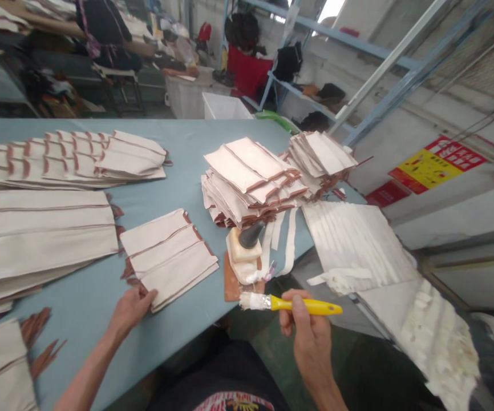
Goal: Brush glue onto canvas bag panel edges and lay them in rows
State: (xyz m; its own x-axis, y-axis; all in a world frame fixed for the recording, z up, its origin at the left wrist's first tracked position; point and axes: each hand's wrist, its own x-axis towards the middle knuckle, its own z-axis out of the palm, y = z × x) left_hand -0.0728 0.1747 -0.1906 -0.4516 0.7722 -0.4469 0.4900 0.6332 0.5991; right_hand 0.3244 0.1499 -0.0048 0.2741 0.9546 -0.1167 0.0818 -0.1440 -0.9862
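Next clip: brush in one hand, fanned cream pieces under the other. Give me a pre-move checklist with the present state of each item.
1. Brush gripped: ok, the right hand is closed on its yellow handle.
2. Bristles loaded: ok, they look coated white.
3. Fanned pieces steadied: ok, the left hand presses their near corner.
4. Pieces on the table: ok, they lie flat, overlapped in steps.
5. Glue pot within reach: ok, it sits at the table edge just beyond the brush.
6. Glue level in the pot: cannot tell, the contents are hidden.
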